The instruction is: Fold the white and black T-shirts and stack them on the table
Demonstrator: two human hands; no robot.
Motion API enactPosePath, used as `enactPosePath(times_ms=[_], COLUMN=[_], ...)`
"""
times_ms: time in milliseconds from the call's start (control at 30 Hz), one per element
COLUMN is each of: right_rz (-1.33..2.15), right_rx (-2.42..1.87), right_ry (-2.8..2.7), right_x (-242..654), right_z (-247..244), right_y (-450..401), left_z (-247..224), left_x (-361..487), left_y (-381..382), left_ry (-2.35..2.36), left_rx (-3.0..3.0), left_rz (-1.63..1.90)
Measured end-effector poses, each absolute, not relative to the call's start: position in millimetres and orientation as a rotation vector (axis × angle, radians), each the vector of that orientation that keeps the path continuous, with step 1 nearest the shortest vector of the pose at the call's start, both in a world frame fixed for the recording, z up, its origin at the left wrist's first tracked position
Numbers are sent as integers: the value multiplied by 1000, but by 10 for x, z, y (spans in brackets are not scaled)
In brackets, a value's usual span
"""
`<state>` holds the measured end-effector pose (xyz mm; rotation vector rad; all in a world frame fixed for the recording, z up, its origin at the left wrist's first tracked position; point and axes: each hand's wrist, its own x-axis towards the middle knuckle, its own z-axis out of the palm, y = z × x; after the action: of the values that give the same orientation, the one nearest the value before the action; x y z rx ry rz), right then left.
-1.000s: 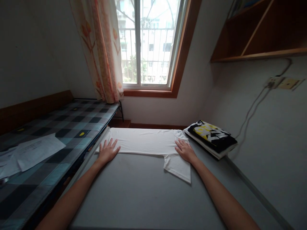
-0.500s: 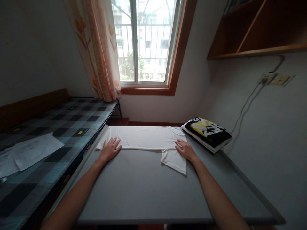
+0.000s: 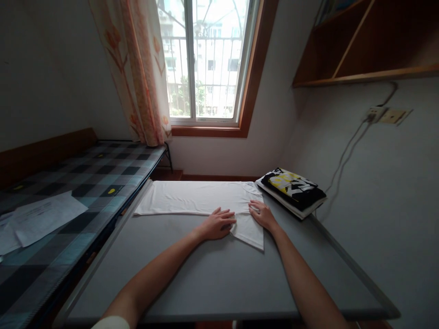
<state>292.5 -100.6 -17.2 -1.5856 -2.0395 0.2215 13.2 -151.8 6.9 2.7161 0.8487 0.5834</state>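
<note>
Two hands on a folded white shirt at the far side of a table

Taking the middle of the gray table (image 3: 192, 283) as the center of the clock, with 12 o'clock toward the window (image 3: 219, 59), the white shirt (image 3: 192, 197) lies at 12, along the far edge. Its body forms a long flat strip running from 11 to 1 o'clock, with small wrinkles across the cloth. One sleeve (image 3: 250, 233) sticks out from the strip toward the person, near 1 o'clock.

The left hand (image 3: 218, 224) is at 12 o'clock, palm down at the strip's near edge, where it meets the sleeve. Its fingers reach toward 3 o'clock, slightly apart; whether the thumb pinches any cloth, I cannot tell. The right hand (image 3: 262, 214) rests on the shirt near 1 o'clock, above the sleeve, its fingers stretched out with small gaps between them and pointing toward 10. Its thumb is hard to make out.

Just beside the shirt, between 1 and 2 o'clock, sits a stack of folded clothes (image 3: 295, 192), the top one black with yellow and white patterns. At 10 o'clock stands a bed (image 3: 44, 274) with a checked cover, and papers (image 3: 48, 219) lie on it. A flowered curtain (image 3: 144, 91) hangs at 11. A wooden shelf (image 3: 360, 77) is fixed up at 2, with a socket (image 3: 377, 114) and cords (image 3: 346, 151) below.
</note>
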Motion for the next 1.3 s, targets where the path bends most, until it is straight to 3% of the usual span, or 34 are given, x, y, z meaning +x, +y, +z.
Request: enactPosePath(times_ms=[233,467,667,833,1100,1300], right_rz=[291,582,904,665,317,223], right_rx=[-1532,-1376,-1340,-1449,-1673,-1767], right_ry=[-2034,-2012,-1620,-1552,-1781,-1854], right_x=[2932,3025,3145,3113,2960,2945], right_z=[-103,-9,-23,-73,-96,-130], right_y=[-1051,-1066,-997,-961,-1032,-1020], left_z=[66,93,127,81,-70,-86], left_x=[242,393,538,459,419,406], left_y=[-1534,-1455,-915,-737,-899,-879], left_ry=[685,554,1357,1435,1480,1679], left_rx=[2772,2809,1757,1658,2067,2027], left_rz=[615,547,867,890,965,1001])
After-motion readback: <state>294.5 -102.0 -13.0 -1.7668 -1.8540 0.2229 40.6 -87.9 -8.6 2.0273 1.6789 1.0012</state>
